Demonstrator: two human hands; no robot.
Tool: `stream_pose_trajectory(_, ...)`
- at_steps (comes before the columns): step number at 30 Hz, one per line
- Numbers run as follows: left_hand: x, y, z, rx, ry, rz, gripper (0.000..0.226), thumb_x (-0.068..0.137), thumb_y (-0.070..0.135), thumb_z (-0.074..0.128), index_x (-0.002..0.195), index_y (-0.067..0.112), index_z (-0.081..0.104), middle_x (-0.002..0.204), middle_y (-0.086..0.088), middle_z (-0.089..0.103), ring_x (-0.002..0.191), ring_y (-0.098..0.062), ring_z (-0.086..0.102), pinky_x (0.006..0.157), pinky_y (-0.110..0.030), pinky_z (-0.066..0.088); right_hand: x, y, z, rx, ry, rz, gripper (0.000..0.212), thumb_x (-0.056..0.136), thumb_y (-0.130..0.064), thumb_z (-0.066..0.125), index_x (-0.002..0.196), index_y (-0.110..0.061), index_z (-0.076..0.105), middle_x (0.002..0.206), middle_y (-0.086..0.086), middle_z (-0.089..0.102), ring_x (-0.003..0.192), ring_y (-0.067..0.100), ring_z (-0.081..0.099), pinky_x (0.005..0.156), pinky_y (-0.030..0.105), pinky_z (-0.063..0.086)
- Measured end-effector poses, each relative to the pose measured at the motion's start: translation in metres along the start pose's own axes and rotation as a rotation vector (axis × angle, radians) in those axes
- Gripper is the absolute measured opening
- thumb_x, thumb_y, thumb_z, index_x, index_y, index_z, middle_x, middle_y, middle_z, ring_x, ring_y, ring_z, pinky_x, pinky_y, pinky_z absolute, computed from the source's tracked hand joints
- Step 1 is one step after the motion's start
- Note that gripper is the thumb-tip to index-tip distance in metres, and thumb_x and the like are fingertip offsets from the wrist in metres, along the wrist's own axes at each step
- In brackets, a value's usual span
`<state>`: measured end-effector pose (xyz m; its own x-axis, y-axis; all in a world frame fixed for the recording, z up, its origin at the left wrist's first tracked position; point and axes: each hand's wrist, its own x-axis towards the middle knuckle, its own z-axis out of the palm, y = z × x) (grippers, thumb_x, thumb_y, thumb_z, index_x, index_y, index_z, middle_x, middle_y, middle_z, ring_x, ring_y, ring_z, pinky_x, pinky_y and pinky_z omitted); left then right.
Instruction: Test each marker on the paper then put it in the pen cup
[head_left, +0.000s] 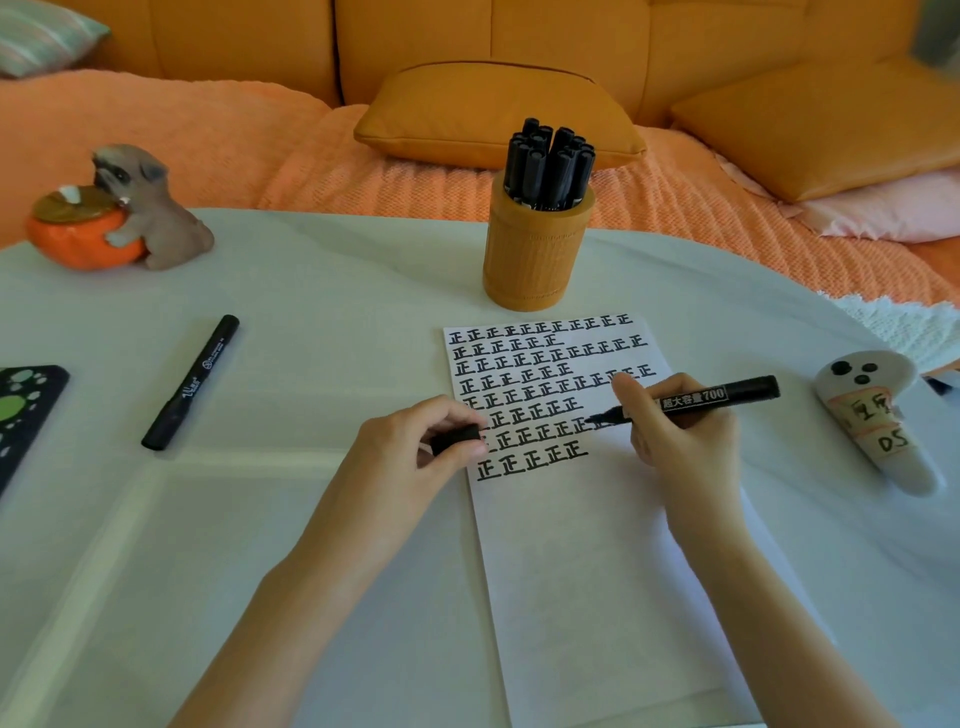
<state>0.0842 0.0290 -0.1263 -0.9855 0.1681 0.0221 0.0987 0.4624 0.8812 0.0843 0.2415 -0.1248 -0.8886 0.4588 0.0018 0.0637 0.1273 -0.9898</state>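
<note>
A white sheet of paper (582, 545) lies on the table, its upper part filled with rows of black marks. My right hand (680, 436) grips an uncapped black marker (717, 396), with the tip touching the paper at the end of a row. My left hand (415, 441) pinches the marker's black cap (456, 439) at the paper's left edge. An orange pen cup (535, 249) behind the paper holds several black markers (548, 166). Another capped black marker (191, 382) lies on the table to the left.
A dog figurine with an orange bowl (119, 213) stands at the back left. A dark case with green spots (23, 410) lies at the left edge. A white labelled controller (878, 415) lies at the right. An orange sofa with cushions (498, 114) is behind the white table (311, 291).
</note>
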Motion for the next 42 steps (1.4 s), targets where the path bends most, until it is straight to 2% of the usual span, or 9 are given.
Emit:
stream_pose_trajectory(6,-0.003,0.011,0.004,-0.154,-0.003,0.012,0.018,0.077,0.027,0.072,0.091,0.039,0.070,0.087,0.016,0.072,0.076,-0.005,0.066,0.076,-0.024,0.053,-0.002,-0.007,0.009,0.253,-0.120,0.089,0.033,0.089,-0.030,0.063,0.066,-0.008,0.056,0.050,0.000,0.035,0.045,0.013,0.032,0.044,0.019,0.029)
stream_pose_trajectory(9,-0.003,0.014,0.009,-0.220,0.003,-0.018,0.020,0.073,0.024,0.076,0.089,0.030,0.065,0.086,0.013,0.072,0.071,-0.010,0.065,0.073,-0.024,0.054,-0.006,-0.010,0.014,0.288,-0.137,0.091,0.033,0.085,-0.025,0.068,0.064,-0.013,0.046,0.052,0.001,0.037,0.047,0.014,0.035,0.045,0.019,0.032)
stream_pose_trajectory(13,-0.002,0.016,0.012,-0.251,0.019,-0.028,0.022,0.069,0.022,0.080,0.083,0.024,0.063,0.083,0.012,0.073,0.074,-0.009,0.067,0.070,-0.018,0.053,-0.011,-0.015,0.020,0.335,-0.144,0.054,0.044,0.085,-0.020,0.069,0.060,-0.015,0.033,0.049,-0.002,0.025,0.045,0.014,0.021,0.044,0.023,0.019)
stream_pose_trajectory(15,-0.002,0.017,0.012,-0.253,0.023,-0.027,0.021,0.069,0.021,0.080,0.083,0.023,0.063,0.083,0.013,0.073,0.076,-0.007,0.067,0.069,-0.014,0.051,-0.012,-0.015,0.023,0.370,-0.146,0.059,0.042,0.087,-0.014,0.067,0.060,-0.015,0.034,0.048,-0.004,0.024,0.043,0.013,0.019,0.043,0.022,0.018)
stream_pose_trajectory(21,-0.003,0.021,0.016,-0.280,0.016,-0.034,0.021,0.069,0.019,0.080,0.082,0.022,0.064,0.082,0.011,0.074,0.074,-0.013,0.069,0.077,-0.030,0.056,-0.019,-0.013,0.033,0.301,-0.185,0.041,0.037,0.087,-0.008,0.064,0.059,-0.011,0.042,0.044,-0.003,0.029,0.041,0.012,0.024,0.042,0.021,0.023)
stream_pose_trajectory(28,-0.008,0.025,0.022,-0.369,0.073,-0.011,0.018,0.067,0.014,0.080,0.075,0.014,0.064,0.080,0.007,0.075,0.068,-0.012,0.070,0.070,-0.022,0.055,-0.026,-0.014,0.042,0.323,-0.183,0.046,0.040,0.089,-0.002,0.058,0.057,-0.012,0.038,0.047,-0.003,0.030,0.042,0.011,0.025,0.043,0.022,0.024)
stream_pose_trajectory(32,-0.010,0.025,0.023,-0.451,0.112,-0.007,0.019,0.061,0.020,0.078,0.074,0.014,0.065,0.079,0.004,0.076,0.064,-0.013,0.070,0.070,-0.025,0.057,-0.027,-0.016,0.046,0.310,-0.167,0.042,0.045,0.088,0.001,0.056,0.051,-0.016,0.037,0.043,-0.007,0.030,0.040,0.010,0.027,0.042,0.020,0.026)
stream_pose_trajectory(38,-0.010,0.026,0.024,-0.485,0.118,-0.012,0.016,0.066,0.009,0.079,0.077,0.006,0.067,0.071,0.001,0.075,0.059,-0.012,0.068,0.065,-0.019,0.054,-0.027,-0.015,0.048,0.280,-0.172,0.038,0.046,0.087,0.002,0.056,0.049,-0.017,0.038,0.043,-0.005,0.033,0.040,0.011,0.029,0.044,0.022,0.028)
stream_pose_trajectory(42,-0.009,0.027,0.023,-0.463,0.123,-0.011,0.018,0.064,0.019,0.078,0.075,0.012,0.066,0.073,0.002,0.075,0.061,-0.013,0.069,0.069,-0.027,0.058,-0.027,-0.016,0.048,0.288,-0.187,0.052,0.045,0.089,-0.002,0.058,0.052,-0.016,0.038,0.044,-0.004,0.032,0.041,0.012,0.028,0.044,0.023,0.026)
